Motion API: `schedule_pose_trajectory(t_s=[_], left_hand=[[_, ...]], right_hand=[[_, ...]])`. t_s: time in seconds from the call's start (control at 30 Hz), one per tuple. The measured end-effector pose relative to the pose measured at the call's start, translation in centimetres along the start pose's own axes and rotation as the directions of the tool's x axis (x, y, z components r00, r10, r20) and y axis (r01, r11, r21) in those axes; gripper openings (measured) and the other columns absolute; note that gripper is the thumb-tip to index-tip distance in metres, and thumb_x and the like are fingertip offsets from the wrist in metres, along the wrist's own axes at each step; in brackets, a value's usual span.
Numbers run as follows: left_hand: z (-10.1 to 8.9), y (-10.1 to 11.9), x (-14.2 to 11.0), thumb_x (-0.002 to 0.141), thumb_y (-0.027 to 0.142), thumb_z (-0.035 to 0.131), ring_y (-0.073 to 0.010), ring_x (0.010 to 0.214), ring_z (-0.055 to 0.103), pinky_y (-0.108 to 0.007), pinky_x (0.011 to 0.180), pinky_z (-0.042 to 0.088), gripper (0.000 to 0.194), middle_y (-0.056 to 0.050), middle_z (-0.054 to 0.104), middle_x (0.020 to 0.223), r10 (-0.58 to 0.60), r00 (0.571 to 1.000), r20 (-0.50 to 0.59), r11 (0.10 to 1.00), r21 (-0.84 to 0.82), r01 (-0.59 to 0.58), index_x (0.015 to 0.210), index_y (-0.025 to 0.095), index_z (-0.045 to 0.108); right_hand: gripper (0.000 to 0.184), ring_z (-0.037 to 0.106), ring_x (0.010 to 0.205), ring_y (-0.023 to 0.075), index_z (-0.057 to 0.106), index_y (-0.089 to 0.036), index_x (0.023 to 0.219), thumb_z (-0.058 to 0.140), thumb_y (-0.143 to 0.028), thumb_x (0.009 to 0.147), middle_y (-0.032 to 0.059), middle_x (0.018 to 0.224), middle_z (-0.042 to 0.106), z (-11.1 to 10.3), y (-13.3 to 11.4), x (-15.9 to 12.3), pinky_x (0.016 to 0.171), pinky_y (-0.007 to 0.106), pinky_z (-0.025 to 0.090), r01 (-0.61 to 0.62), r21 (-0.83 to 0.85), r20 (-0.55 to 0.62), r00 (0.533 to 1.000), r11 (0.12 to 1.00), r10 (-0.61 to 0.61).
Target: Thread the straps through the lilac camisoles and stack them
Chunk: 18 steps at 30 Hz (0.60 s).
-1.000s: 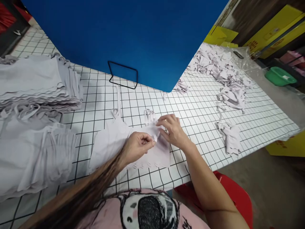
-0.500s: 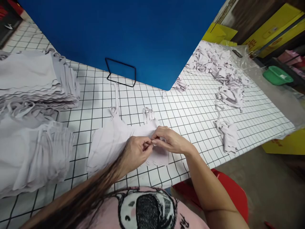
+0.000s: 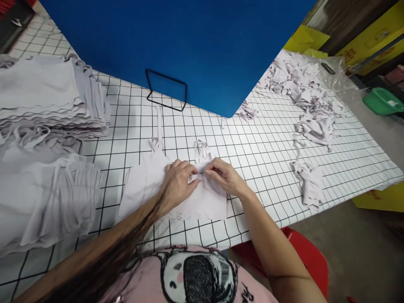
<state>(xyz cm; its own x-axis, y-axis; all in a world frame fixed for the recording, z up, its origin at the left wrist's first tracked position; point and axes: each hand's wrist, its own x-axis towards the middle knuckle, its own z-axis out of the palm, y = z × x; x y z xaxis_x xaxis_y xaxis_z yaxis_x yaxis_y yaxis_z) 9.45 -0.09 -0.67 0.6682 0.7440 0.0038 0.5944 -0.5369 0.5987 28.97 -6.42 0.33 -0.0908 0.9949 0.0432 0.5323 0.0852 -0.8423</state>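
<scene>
Left hand lies on the cloth, thumb and forefinger a little apart; whether any fabric is caught between them cannot be told. Right hand is nearly closed, its thumb and fingertips pinched at the upper part of the pale top. What sits in the pinch, a fold or a thread, is too small to make out.

Long hair hangs along the left forearm. Risk: if the head dips, strands could slide onto the cloth and get trapped in a fold.

Pale top lies flat on the worktop, just in front of the person. Risk: thin fabric; a hard pull by the right hand, with the left hand's weight off, could stretch the edge or drag the top askew.

Neighbouring top reaches under the left forearm. Risk: forearm sweep could crease it or shift both together. Looped straps stand just beyond the hands; a fingertip could snag one.

Front stack, left side: uneven, straps loose on top; an elbow knock could make it slump.

Farther off, wire frame at the blue board's lower edge: a long strap ends near it and could hook there.
</scene>
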Motion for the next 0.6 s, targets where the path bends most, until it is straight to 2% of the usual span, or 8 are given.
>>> schedule_pose_trajectory(t_s=[0.13, 0.3, 0.6], left_hand=[[0.2, 0.0, 0.1, 0.084, 0.032, 0.062, -0.0242, 0.094, 0.054, -0.041, 0.086, 0.034, 0.012, -0.004, 0.067, 0.086, -0.012, 1.0, -0.003, 0.995, -0.096, 0.012, 0.084, 0.022, 0.068], [0.8, -0.1, 0.2, 0.084, 0.028, 0.06, -0.0228, 0.089, 0.055, -0.04, 0.085, 0.033, 0.014, -0.003, 0.065, 0.078, -0.017, 1.0, -0.021, 0.994, -0.109, 0.015, 0.076, 0.02, 0.068], [1.4, -0.5, 0.5, 0.08, 0.027, 0.061, -0.0204, 0.082, 0.056, -0.04, 0.088, 0.033, 0.013, -0.001, 0.063, 0.07, -0.03, 0.998, -0.05, 0.989, -0.146, 0.023, 0.071, 0.02, 0.067]], right_hand=[[0.018, 0.052, 0.078, 0.0158, 0.063, -0.023, 0.088, 0.053, -0.034, 0.096, 0.0022, 0.081, 0.058, 1.0, 0.5, 0.2, 0.072, 0.033, 0.043, -0.001, 0.023, -0.037, 0.999, 1.0, 0.002], [0.017, 0.053, 0.077, 0.0164, 0.067, -0.023, 0.088, 0.056, -0.034, 0.095, 0.0025, 0.079, 0.062, 1.8, 0.6, 0.4, 0.075, 0.034, 0.044, 0.075, -0.002, -0.049, 0.996, 0.997, -0.075], [0.018, 0.052, 0.079, 0.0178, 0.069, -0.023, 0.087, 0.056, -0.034, 0.095, 0.0021, 0.076, 0.061, 2.0, 0.9, 0.1, 0.082, 0.038, 0.036, 0.123, -0.249, -0.043, 0.989, 0.961, -0.138]])
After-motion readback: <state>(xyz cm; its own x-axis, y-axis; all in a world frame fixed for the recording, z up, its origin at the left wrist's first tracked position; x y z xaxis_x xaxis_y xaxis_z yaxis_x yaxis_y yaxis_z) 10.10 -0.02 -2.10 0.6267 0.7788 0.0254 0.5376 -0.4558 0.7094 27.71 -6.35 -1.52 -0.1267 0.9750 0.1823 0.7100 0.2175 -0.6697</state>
